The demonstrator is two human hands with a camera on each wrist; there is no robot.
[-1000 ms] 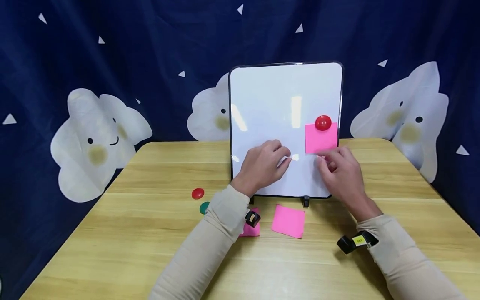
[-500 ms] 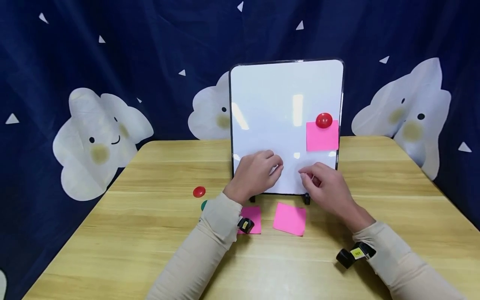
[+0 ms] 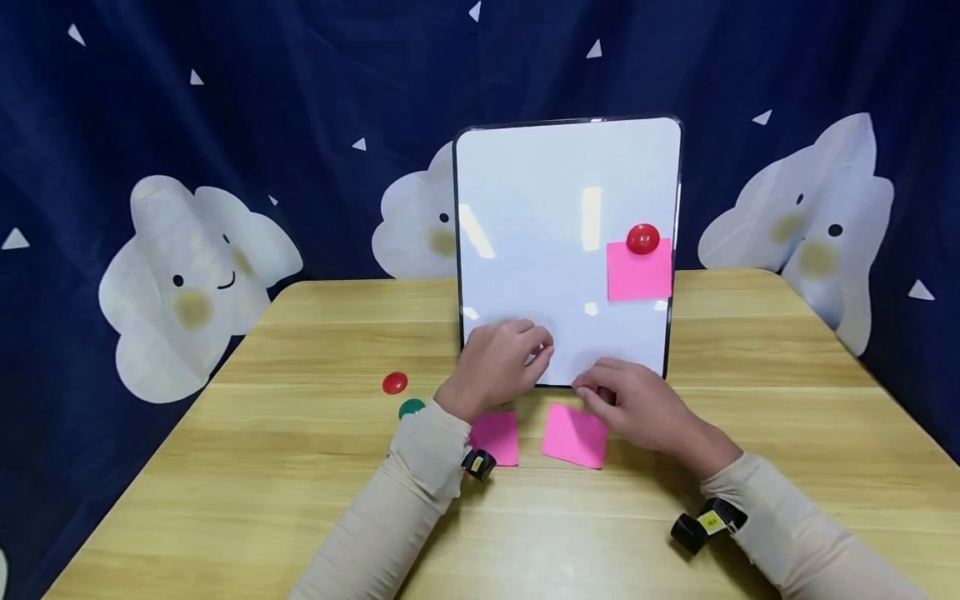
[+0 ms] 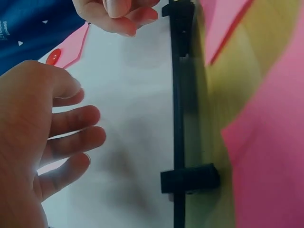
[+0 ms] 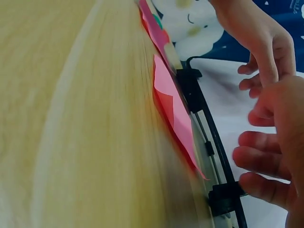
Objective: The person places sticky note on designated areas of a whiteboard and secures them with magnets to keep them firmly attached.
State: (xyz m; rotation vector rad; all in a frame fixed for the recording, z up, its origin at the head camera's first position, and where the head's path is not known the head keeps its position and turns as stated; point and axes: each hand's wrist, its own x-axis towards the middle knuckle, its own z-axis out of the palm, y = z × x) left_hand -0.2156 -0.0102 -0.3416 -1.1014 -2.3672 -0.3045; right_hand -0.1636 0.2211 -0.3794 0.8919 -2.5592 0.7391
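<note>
Right grip (image 3: 636,406) near whiteboard edge (image 3: 555,386).

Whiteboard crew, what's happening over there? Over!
Left hand, right hand: near the whiteboard, nothing visibly held. Pink note up, red magnet on its top edge. Left sleeve partly hides a table note.

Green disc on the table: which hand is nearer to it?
Left. In the head view, the left hand is above and to the right of the green disc; the right hand is much farther right.
</note>
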